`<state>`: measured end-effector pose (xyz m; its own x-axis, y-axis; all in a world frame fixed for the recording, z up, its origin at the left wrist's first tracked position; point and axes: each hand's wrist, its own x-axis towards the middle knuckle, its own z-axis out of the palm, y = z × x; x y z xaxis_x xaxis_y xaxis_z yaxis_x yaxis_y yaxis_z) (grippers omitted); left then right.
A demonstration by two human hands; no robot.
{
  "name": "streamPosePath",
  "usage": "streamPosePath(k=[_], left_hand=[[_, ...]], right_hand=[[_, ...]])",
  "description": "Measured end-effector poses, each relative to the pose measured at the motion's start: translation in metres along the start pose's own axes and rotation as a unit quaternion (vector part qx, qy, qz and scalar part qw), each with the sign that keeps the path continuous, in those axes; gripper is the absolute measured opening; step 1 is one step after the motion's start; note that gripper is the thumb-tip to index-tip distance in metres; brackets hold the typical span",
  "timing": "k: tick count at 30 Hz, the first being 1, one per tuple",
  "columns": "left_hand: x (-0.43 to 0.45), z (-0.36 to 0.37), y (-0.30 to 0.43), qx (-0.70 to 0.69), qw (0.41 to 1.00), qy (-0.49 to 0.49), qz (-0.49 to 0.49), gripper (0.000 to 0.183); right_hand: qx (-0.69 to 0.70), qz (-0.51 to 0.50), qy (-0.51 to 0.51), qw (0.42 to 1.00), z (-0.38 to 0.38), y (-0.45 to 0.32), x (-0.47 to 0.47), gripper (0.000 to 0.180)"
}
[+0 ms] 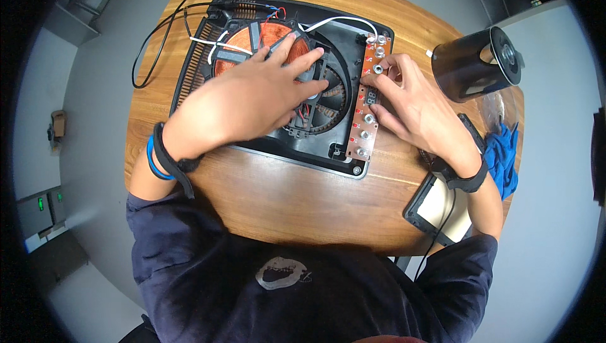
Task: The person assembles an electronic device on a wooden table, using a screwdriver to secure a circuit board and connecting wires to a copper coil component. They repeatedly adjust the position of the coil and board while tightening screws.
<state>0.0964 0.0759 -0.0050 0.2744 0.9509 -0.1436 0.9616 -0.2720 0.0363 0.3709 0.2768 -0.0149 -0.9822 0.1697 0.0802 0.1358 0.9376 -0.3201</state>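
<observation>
An opened induction cooker's black plastic housing [331,156] lies on the wooden table. Spread over its round copper coil [272,35] is my left hand [255,92], fingers apart and holding nothing; it hides much of the coil. A black cooling fan [334,101] shows just right of the fingertips. Along the housing's right side runs a brown control circuit board [357,130] with red LEDs, round buttons and a small digit display [371,95]. My right hand [414,101] grips the board's edges near the display, thumb and fingers on it. A white cable [336,18] loops to the board's top end.
On the right stands a black cylindrical container [468,66] with a lid. Below it lie a clear plastic bag [499,106], a blue cloth [503,158] and a black-framed pale panel [438,205], partly under my right forearm. A black power cord [156,44] curls at the left edge.
</observation>
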Motion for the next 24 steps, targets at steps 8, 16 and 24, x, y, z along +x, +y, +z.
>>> streamPosePath(k=[8,16,24], left_hand=[[-0.006,0.002,0.039,0.034,0.999,-0.040,-0.012,0.071],[-0.009,-0.003,0.049,-0.070,0.996,0.023,0.054,0.077],[-0.003,-0.002,0.052,-0.084,0.993,-0.018,0.081,0.073]], right_hand=[[0.081,0.038,0.005,0.996,0.014,0.007,0.004,0.044],[0.072,0.018,0.027,0.997,0.011,0.001,0.004,0.041],[0.060,0.024,0.030,0.997,0.013,-0.001,0.004,0.042]])
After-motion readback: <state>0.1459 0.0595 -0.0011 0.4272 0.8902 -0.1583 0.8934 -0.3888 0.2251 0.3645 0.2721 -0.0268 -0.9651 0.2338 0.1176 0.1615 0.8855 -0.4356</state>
